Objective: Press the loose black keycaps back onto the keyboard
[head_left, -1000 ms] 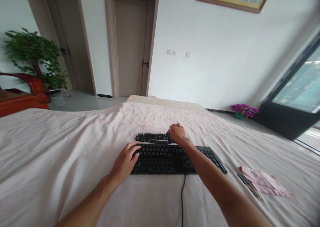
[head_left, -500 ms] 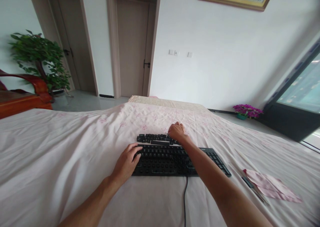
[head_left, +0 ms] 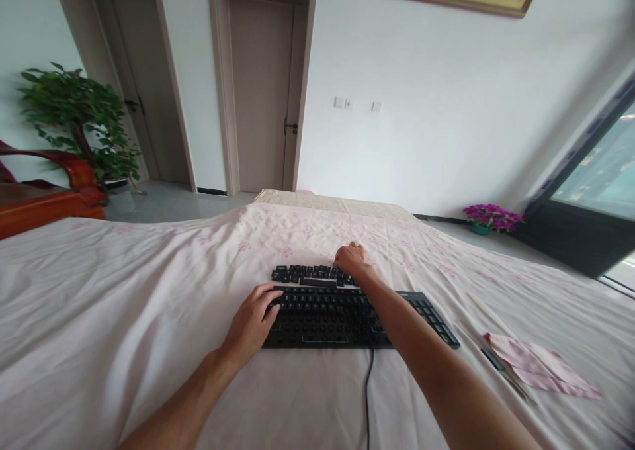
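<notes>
**poster1:** Black keyboard [head_left: 342,317] lying flat on the bed [head_left: 124,304], on a pale pink flowered sheet, long side running left to right across the person's front. Its cable [head_left: 367,390] runs off the near edge toward the body. Just past the far edge there's a row of loose black keycaps [head_left: 305,274], lined up parallel with the keyboard.

**poster2:** Which hand is closer to that row?

**poster1:** Right hand [head_left: 353,263] for sure. That arm crosses diagonally over the right half of the keyboard and the hand sits palm down at the right end of the row, fingers curled onto the caps. Can't tell if it's actually pinching one, the fingertips are hidden behind the knuckles. Left hand [head_left: 252,324] is at the keyboard's near left corner, loosely open, fingers resting on the leftmost keys, not gripping anything.

**poster2:** So the row lies beyond the keyboard, and leftward from the right hand?

**poster1:** Yep, it stretches left from that hand. Off to the right of the keyboard, well apart, there's a folded pink cloth [head_left: 540,370] with a thin dark tool [head_left: 493,359] beside it. Neither hand is near those.
</notes>
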A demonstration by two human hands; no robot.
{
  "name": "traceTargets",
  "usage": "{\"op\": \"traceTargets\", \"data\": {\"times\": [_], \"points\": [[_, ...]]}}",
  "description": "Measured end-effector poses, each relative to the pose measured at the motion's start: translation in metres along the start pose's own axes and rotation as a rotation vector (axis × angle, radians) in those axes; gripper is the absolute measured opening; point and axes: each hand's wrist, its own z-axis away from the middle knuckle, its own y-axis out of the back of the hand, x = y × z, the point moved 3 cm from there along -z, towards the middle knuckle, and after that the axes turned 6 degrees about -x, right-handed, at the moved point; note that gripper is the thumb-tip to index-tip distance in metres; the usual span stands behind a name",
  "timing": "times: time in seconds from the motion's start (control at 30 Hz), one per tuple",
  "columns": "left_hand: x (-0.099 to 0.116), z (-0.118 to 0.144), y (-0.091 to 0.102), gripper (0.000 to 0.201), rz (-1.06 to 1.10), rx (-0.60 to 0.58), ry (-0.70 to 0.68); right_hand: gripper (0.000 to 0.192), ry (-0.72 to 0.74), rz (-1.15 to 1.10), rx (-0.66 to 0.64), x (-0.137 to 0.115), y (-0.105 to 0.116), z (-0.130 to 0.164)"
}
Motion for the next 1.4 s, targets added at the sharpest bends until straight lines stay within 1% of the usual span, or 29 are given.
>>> {"op": "traceTargets", "data": {"times": [0.2,0.33,0.47,0.6,0.67,0.73,0.9,1.0,1.1,1.23,1.4], "points": [[0.0,0.0,0.0,0.031,0.003,0.011,-0.01,0.02,0.019,-0.028,0.008,-0.002,0.004,0.005],[-0.001,0.001,0.0,0.031,0.002,0.021,-0.02,0.02,0.061,-0.075,0.049,-0.003,0.013,0.018],[0.0,0.001,0.0,0.031,-0.004,0.019,-0.017,0.023,0.151,-0.134,0.125,-0.005,0.025,0.05],[0.0,0.001,0.0,0.029,-0.006,0.002,-0.011,0.02,0.32,-0.231,0.274,-0.004,0.031,0.093],[0.0,0.001,0.0,0.029,-0.006,0.0,-0.014,0.018,0.375,-0.254,0.324,0.0,0.028,0.115],[0.0,0.001,0.0,0.029,-0.007,0.003,-0.017,0.017,0.399,-0.256,0.35,0.005,0.022,0.133],[-0.001,0.001,-0.001,0.029,-0.016,0.011,-0.027,0.016,0.365,-0.205,0.382,0.013,0.002,0.165],[-0.001,0.002,-0.002,0.029,-0.02,0.009,-0.034,0.018,0.345,-0.168,0.385,0.014,-0.009,0.172],[-0.001,0.002,-0.002,0.029,-0.022,0.008,-0.038,0.016,0.361,-0.159,0.392,0.012,-0.016,0.175],[-0.002,0.002,-0.003,0.029,-0.025,0.008,-0.041,0.013,0.409,-0.147,0.425,0.01,-0.017,0.176],[-0.002,0.001,-0.002,0.029,-0.018,0.008,-0.034,0.014,0.44,-0.112,0.449,0.005,-0.014,0.177]]}}
